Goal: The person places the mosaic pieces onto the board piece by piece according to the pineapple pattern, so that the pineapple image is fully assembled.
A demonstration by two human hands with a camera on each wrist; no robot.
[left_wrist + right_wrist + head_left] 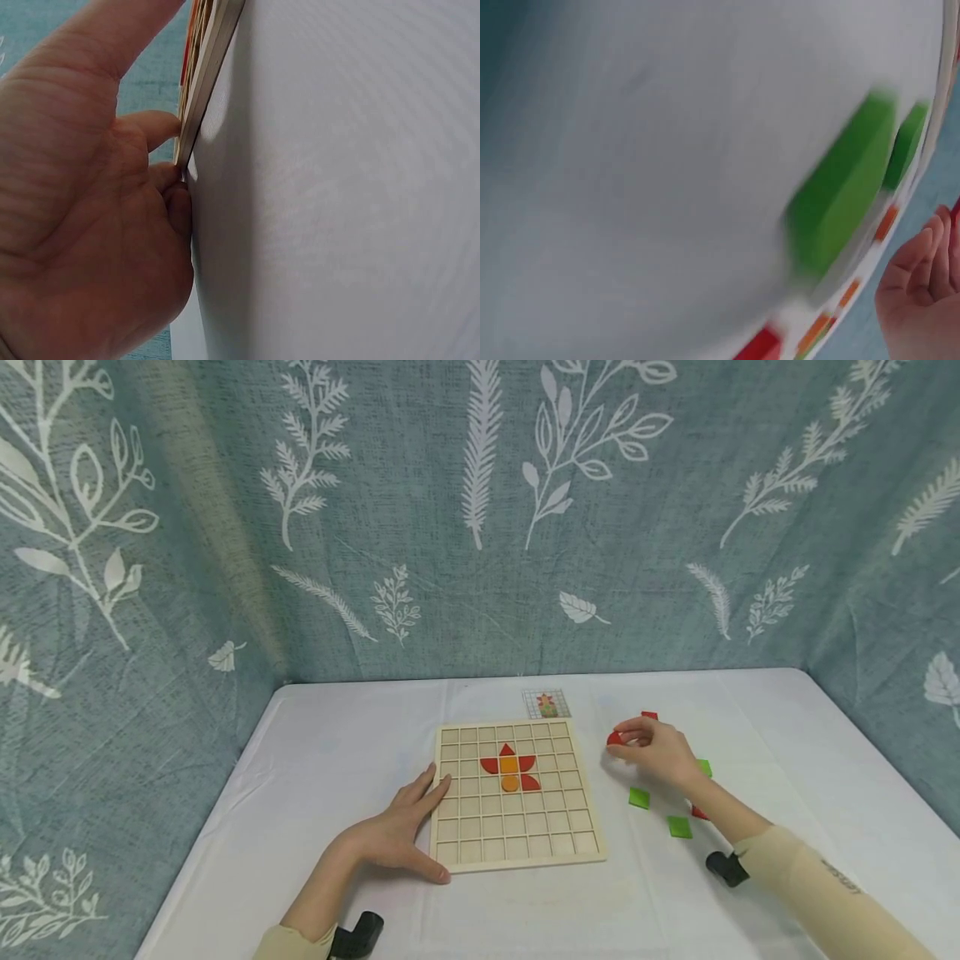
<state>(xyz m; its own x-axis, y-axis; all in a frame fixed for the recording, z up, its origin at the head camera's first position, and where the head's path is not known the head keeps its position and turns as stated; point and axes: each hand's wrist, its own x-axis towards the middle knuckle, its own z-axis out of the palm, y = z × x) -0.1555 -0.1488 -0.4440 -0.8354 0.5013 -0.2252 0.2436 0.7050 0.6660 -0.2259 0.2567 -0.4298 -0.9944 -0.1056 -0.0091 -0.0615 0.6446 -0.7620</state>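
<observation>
Over the white tabletop (pixel 330 735), we pinch a red piece (pixel 615 738) between the fingers of our right hand (pixel 658 756), right of the gridded wooden board (pixel 491 829), whose left edge our left hand (pixel 396 833) touches with fingers spread wide, while green tiles (pixel 639 798) lie nearby.

Right hand (pixel 656 750) partly hides its red piece (pixel 614 739); card (pixel 547 703) left of hand too small to read; right-wrist green tile (pixel 846 187) blurred.
</observation>
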